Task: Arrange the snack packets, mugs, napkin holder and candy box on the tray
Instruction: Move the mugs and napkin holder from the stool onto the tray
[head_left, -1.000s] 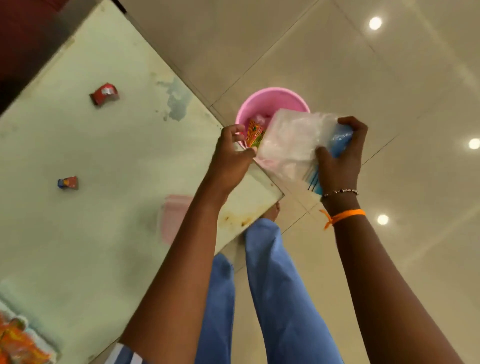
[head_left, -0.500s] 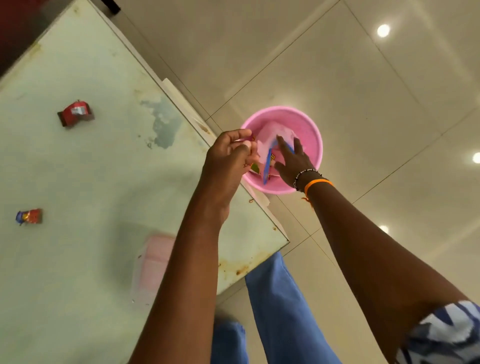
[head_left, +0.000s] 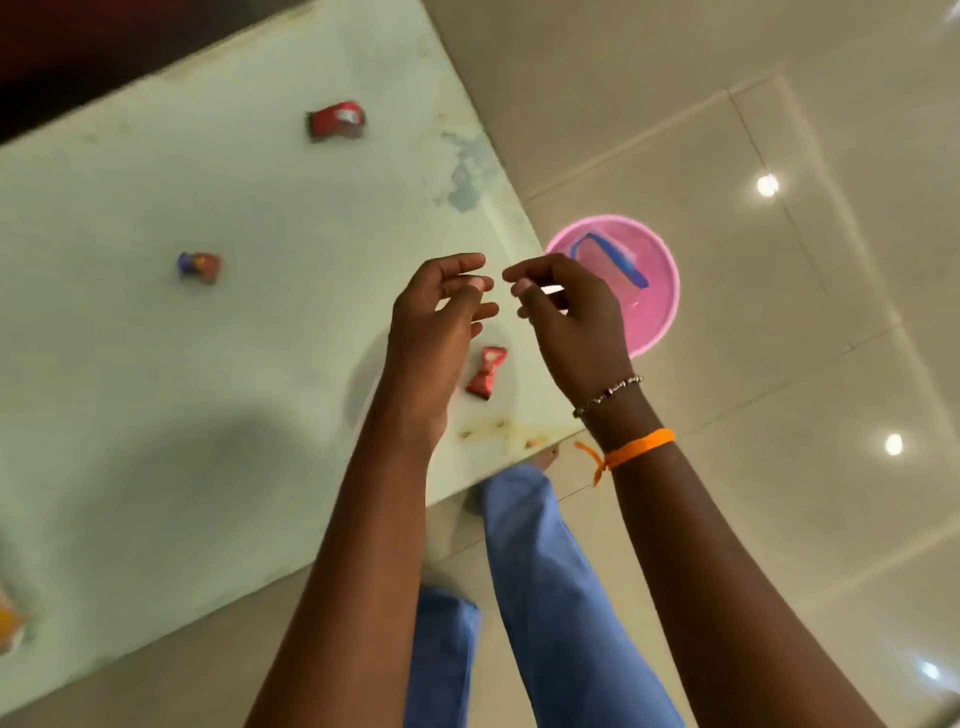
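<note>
You are standing over one large pale green table (head_left: 182, 389) with a worn, stained top, and it is filling most of the left of your view. Beyond its right edge, one round pink plastic tub (head_left: 657, 291) is sitting on the glossy beige tiled floor (head_left: 779, 364), and one clear plastic packet with a blue edge (head_left: 610, 260) is lying inside it.

You are holding both hands above the table's near right corner, close together but not touching. Your left hand (head_left: 436, 322) is hanging with its fingers loosely curled and is gripping nothing. Your right hand (head_left: 571, 317) is facing it, fingers likewise relaxed and bent, with nothing plainly held between them; it is wearing one beaded bracelet (head_left: 608, 395) and one orange thread band (head_left: 639, 447) on the wrist.

Three small wrapped sweets are lying on the table, well apart from one another: one red and silver wrapper (head_left: 336, 120) far back, one blue and red wrapper (head_left: 199, 266) to the left, and one red bow-shaped wrapper (head_left: 487, 371) just beneath the gap between your wrists. One orange packet (head_left: 9, 621), blurred, is showing at the table's near left edge.
</note>
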